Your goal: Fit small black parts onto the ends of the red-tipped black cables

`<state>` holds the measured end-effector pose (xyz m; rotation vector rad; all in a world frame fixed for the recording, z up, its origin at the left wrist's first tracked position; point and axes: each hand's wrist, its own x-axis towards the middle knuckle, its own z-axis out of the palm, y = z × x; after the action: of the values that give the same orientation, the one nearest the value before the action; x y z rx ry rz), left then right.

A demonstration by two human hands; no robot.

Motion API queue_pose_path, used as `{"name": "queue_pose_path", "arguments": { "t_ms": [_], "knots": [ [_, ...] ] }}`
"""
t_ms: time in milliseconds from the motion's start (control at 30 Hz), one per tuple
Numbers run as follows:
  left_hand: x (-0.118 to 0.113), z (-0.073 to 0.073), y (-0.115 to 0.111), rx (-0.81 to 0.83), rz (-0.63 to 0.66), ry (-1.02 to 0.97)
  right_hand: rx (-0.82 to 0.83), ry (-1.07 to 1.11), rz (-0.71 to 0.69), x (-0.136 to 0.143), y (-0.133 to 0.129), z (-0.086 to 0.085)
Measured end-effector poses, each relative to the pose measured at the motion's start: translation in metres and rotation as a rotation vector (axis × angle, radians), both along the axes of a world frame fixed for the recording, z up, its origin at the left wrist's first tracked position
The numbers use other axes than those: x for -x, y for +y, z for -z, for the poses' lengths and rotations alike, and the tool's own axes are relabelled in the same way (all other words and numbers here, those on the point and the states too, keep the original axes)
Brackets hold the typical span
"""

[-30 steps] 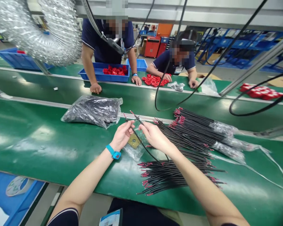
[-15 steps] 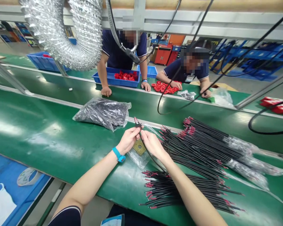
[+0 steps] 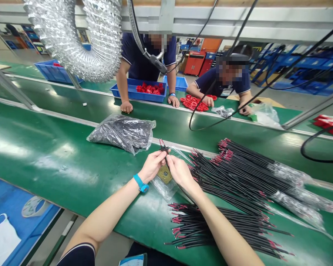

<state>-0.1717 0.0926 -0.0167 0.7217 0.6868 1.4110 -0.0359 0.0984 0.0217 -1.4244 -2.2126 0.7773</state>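
A black cable point(image 3: 185, 192) with red wire ends pointing up runs between my two hands near the middle of the green table point(image 3: 72, 173). My left hand point(image 3: 152, 166) pinches a small dark part around the cable just below its red ends. Close beside it, my right hand point(image 3: 180, 170) is closed on the cable, which trails down under my right forearm. Beneath the hands lie a yellowish square plate with a hole point(image 3: 165, 174) and a clear plastic bag point(image 3: 166, 190). Bundles of black cables point(image 3: 224, 177) with red ends lie to the right.
A clear bag of dark parts point(image 3: 123, 133) lies behind my left hand. Across the table, two people work near a blue bin of red parts point(image 3: 140, 94) and a red pile point(image 3: 195, 102). Black cords point(image 3: 255, 90) and a silver duct point(image 3: 97, 55) hang overhead.
The view has shifted slightly, so the surroundings appear a little farther right. Both hands keep their hold on the cable, with hardly any change in their pose.
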Motion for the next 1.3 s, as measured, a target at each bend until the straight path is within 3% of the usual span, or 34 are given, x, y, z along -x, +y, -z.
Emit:
{"name": "queue_pose_path", "arguments": {
  "t_ms": [600, 733, 867, 933, 1033, 1200, 1300],
  "knots": [
    [0.001, -0.004, -0.002, 0.015, 0.035, 0.012, 0.004, 0.056, -0.054, -0.005, 0.0, -0.003],
    [0.005, -0.007, -0.003, 0.075, -0.011, -0.064, -0.211, -0.182, -0.019, -0.022, -0.011, -0.038],
    [0.013, -0.008, 0.001, 0.151, -0.027, -0.162, -0.383, -0.543, 0.04, -0.064, -0.023, -0.083],
    [0.015, -0.009, 0.002, 0.174, -0.032, -0.201, -0.381, -0.622, 0.061, -0.089, -0.026, -0.089],
    [0.016, -0.011, 0.002, 0.201, -0.035, -0.225, -0.264, -0.645, 0.036, -0.123, -0.027, -0.066],
    [0.013, -0.009, 0.001, 0.222, -0.041, -0.23, -0.052, -0.535, 0.064, -0.156, -0.028, 0.005],
    [0.014, -0.005, 0.003, 0.209, -0.025, -0.228, -0.047, -0.359, 0.056, -0.169, -0.026, 0.024]
  ]
}}
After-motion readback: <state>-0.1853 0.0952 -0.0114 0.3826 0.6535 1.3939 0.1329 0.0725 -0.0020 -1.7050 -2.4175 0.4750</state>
